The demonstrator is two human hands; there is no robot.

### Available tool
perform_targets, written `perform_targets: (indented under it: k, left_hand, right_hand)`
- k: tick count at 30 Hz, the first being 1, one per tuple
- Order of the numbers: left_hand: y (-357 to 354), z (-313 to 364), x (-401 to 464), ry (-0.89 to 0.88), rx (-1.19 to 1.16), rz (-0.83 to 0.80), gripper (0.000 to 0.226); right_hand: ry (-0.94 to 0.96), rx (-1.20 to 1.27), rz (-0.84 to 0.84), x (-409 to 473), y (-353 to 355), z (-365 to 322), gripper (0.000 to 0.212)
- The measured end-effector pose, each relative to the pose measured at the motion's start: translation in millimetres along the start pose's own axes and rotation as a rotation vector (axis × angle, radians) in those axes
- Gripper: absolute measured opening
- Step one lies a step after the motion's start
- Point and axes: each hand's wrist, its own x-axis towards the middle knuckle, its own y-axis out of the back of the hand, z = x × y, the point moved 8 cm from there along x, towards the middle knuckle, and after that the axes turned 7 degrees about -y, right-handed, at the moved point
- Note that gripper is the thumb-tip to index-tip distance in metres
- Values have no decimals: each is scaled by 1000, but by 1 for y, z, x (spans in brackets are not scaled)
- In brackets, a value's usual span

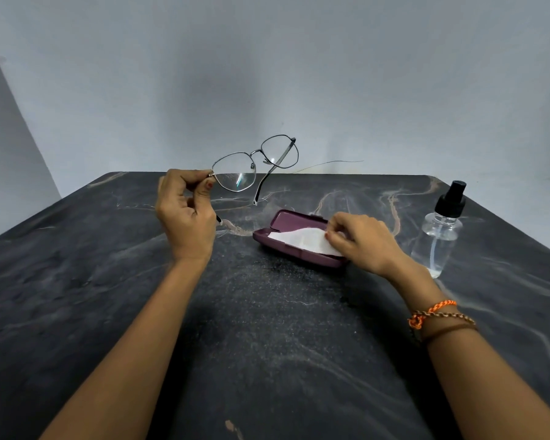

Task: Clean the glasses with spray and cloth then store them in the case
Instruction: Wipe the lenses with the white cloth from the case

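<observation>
The left forearm is extended forward from the lower left, with the wrist bent upward and the left hand (186,214) raised above the dark marbled table (77,281). The fingers are curled in, and the glasses (255,165) are pinched at the hinge of one temple between thumb and fingertips. The frame is held in the air, clear of the table, tilted so that one lens sits higher than the other. Its far temple hangs unfolded downward across the lenses, while the tip of the near temple is seen poking out below the palm. Smears or droplets appear to be present on the lower lens, though this cannot be told with certainty from the reflections.

To the right of the hand, the maroon case (299,241) is laid open on the table, with its lid tipped back. A white cloth (302,239) is spread across its tray.

The right forearm, on which woven bracelets (438,317) are worn at the wrist, is stretched forward from the lower right. The right hand (361,241) is lowered palm-down over the case's right end, the fingers loosely bent, and an edge of the cloth is nipped by the fingertips.

Farther right, well apart from the case, a clear spray bottle (440,230) with a black pump head is stood upright near the table's edge.
</observation>
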Motion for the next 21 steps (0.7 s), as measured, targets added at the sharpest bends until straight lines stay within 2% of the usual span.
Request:
perform_targets:
  k: [3,6,8,10,15,18,21]
  left_hand:
    - [-3,5,-1,-44,6,-16,6]
    - [-3,8,-1,-52,-11,-11,12]
    - [-3,10,0,-50,-16,-4,14]
    - [-4,12,0,-50,-22,-5,15]
    - [-6,16,-1,-26,-64,-13,10]
    - [-8,20,-1,-21,-74,-20,6]
    - [-13,25,-4,-13,-75,-50,10]
  right_hand:
    - [-40,248,56,0,7,4,10]
    - [-143,685,119,-1,15,9,23]
    - [-227,941,134,-2,16,14,22]
    - [-329,1099,111,-3,12,18,19]
    - [-617,1723,-36,-8,-10,20,14]
    - [-706,1910,-41,-11,-14,20,15]
    - [-679,2072,14,-12,-8,20,18]
